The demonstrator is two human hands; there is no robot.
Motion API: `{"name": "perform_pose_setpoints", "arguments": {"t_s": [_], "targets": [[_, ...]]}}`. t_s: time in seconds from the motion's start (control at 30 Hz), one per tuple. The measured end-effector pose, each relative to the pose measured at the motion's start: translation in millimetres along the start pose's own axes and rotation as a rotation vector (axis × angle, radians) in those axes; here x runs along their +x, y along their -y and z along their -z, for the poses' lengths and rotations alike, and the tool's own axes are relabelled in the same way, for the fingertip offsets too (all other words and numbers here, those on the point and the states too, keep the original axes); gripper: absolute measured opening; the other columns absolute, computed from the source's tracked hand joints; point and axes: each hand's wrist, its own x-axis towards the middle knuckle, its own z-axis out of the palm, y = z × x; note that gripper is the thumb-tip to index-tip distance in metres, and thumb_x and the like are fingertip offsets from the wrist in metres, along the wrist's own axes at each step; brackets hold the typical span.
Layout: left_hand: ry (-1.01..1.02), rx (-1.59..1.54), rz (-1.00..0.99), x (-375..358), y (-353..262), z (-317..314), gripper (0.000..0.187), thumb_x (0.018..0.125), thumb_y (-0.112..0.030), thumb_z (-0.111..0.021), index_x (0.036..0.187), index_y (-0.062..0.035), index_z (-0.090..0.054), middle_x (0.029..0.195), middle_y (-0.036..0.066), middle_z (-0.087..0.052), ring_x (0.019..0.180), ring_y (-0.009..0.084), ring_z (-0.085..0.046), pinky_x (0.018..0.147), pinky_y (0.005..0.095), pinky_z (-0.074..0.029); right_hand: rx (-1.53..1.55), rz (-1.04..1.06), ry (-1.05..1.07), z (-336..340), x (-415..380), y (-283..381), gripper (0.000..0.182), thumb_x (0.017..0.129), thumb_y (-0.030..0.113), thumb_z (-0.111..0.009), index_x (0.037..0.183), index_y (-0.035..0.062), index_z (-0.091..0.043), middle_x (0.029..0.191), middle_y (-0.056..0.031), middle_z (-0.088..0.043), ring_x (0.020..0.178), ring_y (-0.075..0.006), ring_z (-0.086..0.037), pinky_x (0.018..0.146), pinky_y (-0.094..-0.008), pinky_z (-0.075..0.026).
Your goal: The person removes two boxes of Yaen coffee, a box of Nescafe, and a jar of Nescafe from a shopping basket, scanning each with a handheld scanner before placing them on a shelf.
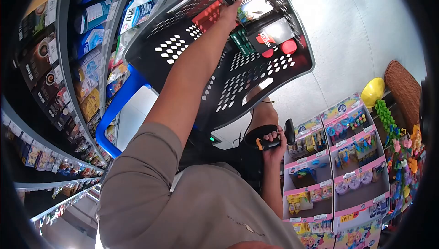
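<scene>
Head view: the left hand (230, 13) is inside the black perforated basket (151, 66), its fingers at the dark YAEN coffee box (253, 2). How far it is open, and whether it grips the box, cannot be told. The red box (209, 17) lies beside this hand; the Nescafe box (273, 34) and green box (242, 40) lie nearby. The right hand (275, 142), outside the basket, is closed around a black-and-orange handheld device (267, 144).
</scene>
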Motion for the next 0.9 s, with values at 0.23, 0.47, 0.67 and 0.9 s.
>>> {"name": "perform_pose_setpoints", "arguments": {"t_s": [0.23,0.47,0.67,0.9], "targets": [[-0.015,-0.077,0.014,48,21,-5,0.043,0.08,-0.02,-0.078,0.114,-0.005,-0.058,0.107,0.008,-0.064,0.09,0.0244,-0.064,0.074,0.0411,-0.055,0.078,0.024,0.09,10,8,4,0.028,0.098,0.021,-0.046,0.121,0.0049,-0.047,0.078,-0.0039,-0.049,0.068,-0.0135,-0.047,0.071,-0.0323,-0.043],[0.086,-0.15,0.097,19,8,-1,0.036,0.078,-0.011,-0.078,0.108,-0.0044,-0.058,0.098,0.01,-0.065,0.08,0.025,-0.065,0.065,0.0419,-0.056,-0.004,0.014,0.071,2,7,6,0.027,0.098,0.021,-0.048,0.12,0.0052,-0.049,0.078,-0.0038,-0.049,0.068,-0.0131,-0.047,0.071,-0.032,-0.043],[-0.123,-0.198,0.005,18,17,-22,0.04,0.076,-0.002,-0.076,0.109,0.0036,-0.053,0.102,0.02,-0.062,0.08,0.032,-0.066,0.064,0.0519,-0.057,-0.029,-0.008,0.083,4,7,5,0.021,0.098,0.021,-0.048,0.112,0.0062,-0.053,0.075,-0.0036,-0.05,0.067,-0.0139,-0.048,0.068,-0.0314,-0.044],[-0.174,-0.051,-0.172,-139,-54,-5,0.05,0.071,-0.003,-0.078,0.114,0.0047,-0.051,0.102,0.018,-0.066,0.084,0.0273,-0.066,0.073,0.0399,-0.055,-0.132,0.048,-0.044,-4,-7,17,0.017,0.094,0.02,-0.057,0.085,0.0067,-0.053,0.068,-0.0028,-0.048,0.063,-0.0144,-0.048,0.064,-0.0315,-0.046]]}}
